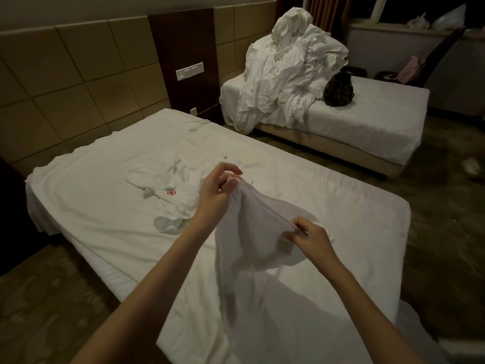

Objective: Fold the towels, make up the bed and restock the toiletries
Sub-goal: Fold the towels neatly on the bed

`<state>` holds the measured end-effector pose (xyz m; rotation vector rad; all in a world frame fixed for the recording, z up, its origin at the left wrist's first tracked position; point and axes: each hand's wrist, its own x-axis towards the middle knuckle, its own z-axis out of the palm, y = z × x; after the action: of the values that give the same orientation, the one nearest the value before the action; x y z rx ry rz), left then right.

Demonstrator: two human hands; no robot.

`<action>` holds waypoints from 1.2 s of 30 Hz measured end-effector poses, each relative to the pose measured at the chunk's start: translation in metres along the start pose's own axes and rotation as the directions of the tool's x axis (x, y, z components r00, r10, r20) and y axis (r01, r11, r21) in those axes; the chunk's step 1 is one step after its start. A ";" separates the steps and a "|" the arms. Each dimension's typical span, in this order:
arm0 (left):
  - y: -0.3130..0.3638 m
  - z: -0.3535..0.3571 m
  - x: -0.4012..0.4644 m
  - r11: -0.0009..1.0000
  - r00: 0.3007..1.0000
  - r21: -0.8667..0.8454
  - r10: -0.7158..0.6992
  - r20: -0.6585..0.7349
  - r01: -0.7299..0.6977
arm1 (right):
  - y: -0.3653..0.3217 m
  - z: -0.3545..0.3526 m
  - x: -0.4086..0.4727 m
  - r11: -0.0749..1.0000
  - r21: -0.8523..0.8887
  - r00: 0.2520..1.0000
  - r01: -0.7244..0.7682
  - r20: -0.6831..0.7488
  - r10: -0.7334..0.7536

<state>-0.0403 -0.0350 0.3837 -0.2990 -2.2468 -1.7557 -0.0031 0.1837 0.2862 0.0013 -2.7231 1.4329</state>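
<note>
Towel (252, 232), white and limp, pinched in left grip (217, 190) and right grip (309, 237).

Crumpled towels (168, 190) on white bed (105, 232)

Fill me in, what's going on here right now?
A person holds a white towel up over the near bed, left hand and right hand each pinching its top edge. It is not yet folded. More crumpled towels lie on that bed; a heap of linen sits on the far bed.
</note>
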 end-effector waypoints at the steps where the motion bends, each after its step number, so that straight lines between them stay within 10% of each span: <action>1: 0.004 -0.004 0.006 1.000 1.000 0.003 0.015 -0.027 -0.015 | 0.007 -0.004 -0.001 1.000 -0.010 1.000 -0.014 -0.006 0.014; 8: 0.002 -0.027 0.018 0.999 0.993 0.048 -0.004 -0.114 0.010 | 0.046 -0.003 -0.007 0.949 -0.313 0.999 -0.038 -0.049 0.024; 12: 0.004 -0.037 0.020 0.998 0.992 0.021 -0.049 -0.115 0.051 | 0.054 0.006 -0.008 0.980 -0.192 0.987 -0.045 -0.157 0.014; 21: -0.029 -0.056 0.035 0.968 0.946 0.144 -0.160 -0.283 0.207 | 0.007 -0.015 0.002 1.000 -0.004 0.992 -0.007 0.125 0.007; 31: -0.035 -0.060 0.047 0.975 0.920 0.070 -0.175 -0.350 0.212 | 0.012 -0.047 0.009 0.891 -0.453 0.979 0.027 0.191 0.067; 36: -0.041 -0.064 0.050 0.967 0.913 0.010 -0.238 -0.333 0.256 | 0.007 -0.049 0.009 0.974 -0.215 0.992 0.064 0.122 -0.038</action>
<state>-0.0951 -0.1071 0.3777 0.2859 -2.1515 -1.7056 -0.0092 0.2279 0.3087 0.1483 -2.9380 1.1476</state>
